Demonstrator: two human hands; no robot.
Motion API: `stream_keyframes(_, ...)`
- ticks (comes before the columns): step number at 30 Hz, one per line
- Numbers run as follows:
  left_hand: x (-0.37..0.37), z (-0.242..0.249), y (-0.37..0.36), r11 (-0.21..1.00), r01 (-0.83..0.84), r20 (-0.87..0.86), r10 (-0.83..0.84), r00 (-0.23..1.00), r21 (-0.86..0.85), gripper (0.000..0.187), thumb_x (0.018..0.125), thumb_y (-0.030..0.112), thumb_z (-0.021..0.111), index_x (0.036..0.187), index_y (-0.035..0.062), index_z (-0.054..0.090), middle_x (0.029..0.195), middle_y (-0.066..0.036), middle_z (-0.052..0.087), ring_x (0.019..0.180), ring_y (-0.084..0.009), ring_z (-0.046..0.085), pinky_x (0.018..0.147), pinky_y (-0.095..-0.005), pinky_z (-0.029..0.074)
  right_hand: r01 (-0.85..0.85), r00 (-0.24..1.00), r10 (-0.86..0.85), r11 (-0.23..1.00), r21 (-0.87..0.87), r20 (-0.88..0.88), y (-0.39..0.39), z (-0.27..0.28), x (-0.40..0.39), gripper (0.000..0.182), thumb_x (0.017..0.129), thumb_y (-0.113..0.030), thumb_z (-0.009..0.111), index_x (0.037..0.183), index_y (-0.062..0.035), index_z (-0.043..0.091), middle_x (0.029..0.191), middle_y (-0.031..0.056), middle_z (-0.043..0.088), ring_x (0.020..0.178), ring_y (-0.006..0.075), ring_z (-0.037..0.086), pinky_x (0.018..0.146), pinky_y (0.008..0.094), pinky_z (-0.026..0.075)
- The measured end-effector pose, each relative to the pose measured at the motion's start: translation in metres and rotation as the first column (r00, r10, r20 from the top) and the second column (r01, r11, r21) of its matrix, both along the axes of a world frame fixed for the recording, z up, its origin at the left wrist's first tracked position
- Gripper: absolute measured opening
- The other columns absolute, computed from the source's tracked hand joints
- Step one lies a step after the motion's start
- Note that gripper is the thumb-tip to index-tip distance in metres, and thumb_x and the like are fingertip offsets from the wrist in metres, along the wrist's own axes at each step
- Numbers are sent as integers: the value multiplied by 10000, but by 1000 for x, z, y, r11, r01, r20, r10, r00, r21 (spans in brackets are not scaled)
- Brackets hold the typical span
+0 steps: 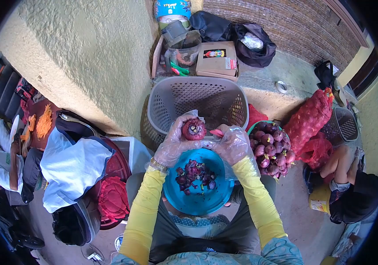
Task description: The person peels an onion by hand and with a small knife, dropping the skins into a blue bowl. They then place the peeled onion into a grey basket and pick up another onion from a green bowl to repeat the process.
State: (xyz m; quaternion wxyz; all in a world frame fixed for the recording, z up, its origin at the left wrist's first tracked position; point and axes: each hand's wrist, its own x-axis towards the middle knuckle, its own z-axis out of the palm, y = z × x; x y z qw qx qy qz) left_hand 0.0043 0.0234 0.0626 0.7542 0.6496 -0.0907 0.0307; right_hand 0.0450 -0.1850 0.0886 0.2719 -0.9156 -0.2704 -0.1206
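My left hand (178, 139), in a clear plastic glove, is closed around a red onion (194, 129), whose cut end faces up. My right hand (235, 145), gloved too, grips a small red-handled knife (217, 132) pointing at the onion; its blade is hard to make out. Below both hands, between my knees, sits a blue basin (198, 155) with onion skins and trimmings (194, 176) in it. Beside my right hand stands a green-rimmed container heaped with red onions (270, 148).
A grey perforated basket (198, 81) stands just ahead. Red mesh sacks (308, 119) lean at the right, near a seated person (343, 176). Another person (8, 159) sits at the far left. A cardboard box (217, 66) rests on the ledge; a white cloth (74, 163) lies left.
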Motion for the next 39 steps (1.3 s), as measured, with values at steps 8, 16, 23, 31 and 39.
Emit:
stream_keyframes(8,-1,0,1,998,53,-19,-53,998,-18,827,756,-55,773,1471,93,386,1429,-106,465,1340,-226,464,1151,-371,374,-33,999,33,999,-2,-7,0,1,2,529,681,-607,784,792,-107,653,641,116,602,675,338,644,610,452,504)
stream_keyframes(16,-2,2,1,998,54,-24,-53,998,21,807,748,-51,781,1452,77,407,1424,-95,472,1327,-215,479,1146,-357,371,-23,1000,23,999,-27,-15,1,8,-2,506,645,-572,818,823,-115,695,635,102,620,673,320,655,608,447,510)
stream_keyframes(23,-2,0,-4,994,23,-56,-29,998,-103,781,732,-87,751,1422,95,434,1427,-101,473,1321,-227,491,1133,-367,399,-1,1000,1,1000,-20,-12,2,4,-2,498,648,-554,816,874,-124,709,664,115,637,687,330,659,620,454,517)
stream_keyframes(31,-8,0,-15,802,50,-105,-139,985,-596,830,758,-30,738,1486,113,366,1451,-112,465,1348,-264,475,1149,-402,394,24,1000,-24,999,27,-3,10,13,-7,560,714,-617,778,877,-86,702,673,150,642,704,346,665,646,459,520)
stream_keyframes(39,-9,-9,-22,599,62,-34,-148,988,-799,859,809,-6,697,1552,138,289,1554,-108,378,1436,-254,376,1186,-394,324,9,982,48,953,303,-180,23,9,-9,493,719,-463,856,754,-3,682,647,210,602,619,386,602,580,421,473)
